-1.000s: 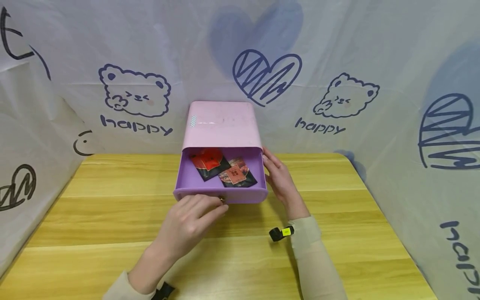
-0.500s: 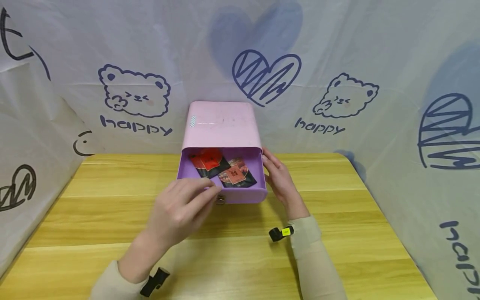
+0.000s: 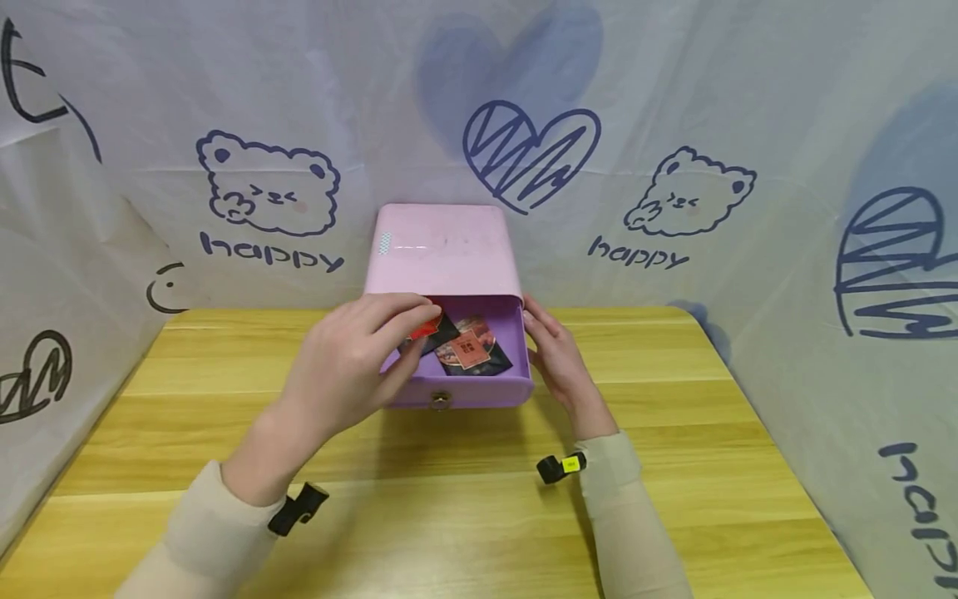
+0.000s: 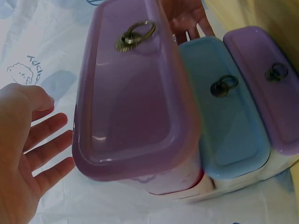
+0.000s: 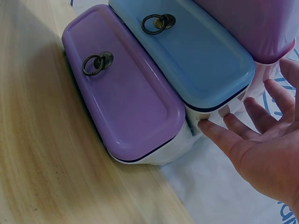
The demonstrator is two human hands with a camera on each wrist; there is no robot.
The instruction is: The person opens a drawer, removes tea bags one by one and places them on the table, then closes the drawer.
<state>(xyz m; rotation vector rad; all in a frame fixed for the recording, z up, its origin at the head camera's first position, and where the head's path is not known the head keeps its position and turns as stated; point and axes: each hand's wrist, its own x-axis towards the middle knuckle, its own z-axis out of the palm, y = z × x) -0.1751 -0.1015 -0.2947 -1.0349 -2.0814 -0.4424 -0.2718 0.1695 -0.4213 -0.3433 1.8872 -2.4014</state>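
A pink cabinet (image 3: 449,249) has its top purple drawer (image 3: 486,391) pulled out. Inside lie two flat packets: a red-and-black packet (image 3: 440,335), partly hidden by my left hand, and a black packet with an orange label (image 3: 473,345). My left hand (image 3: 348,358) is over the drawer's left part, its fingers lightly bent and holding nothing. The left wrist view shows that hand's fingers (image 4: 49,151) spread beside the drawer front. My right hand (image 3: 561,362) rests along the cabinet's right side, with fingertips (image 5: 208,126) against it in the right wrist view.
Below the pulled-out drawer are a blue drawer (image 5: 191,51) and a lower purple drawer (image 5: 124,88), both closed, each with a ring pull. The cabinet stands on a wooden table (image 3: 674,399), with a printed white curtain (image 3: 419,100) behind.
My left hand has let go of the drawer's ring pull and moved up and left over the drawer. The right hand and the drawer have kept their places.
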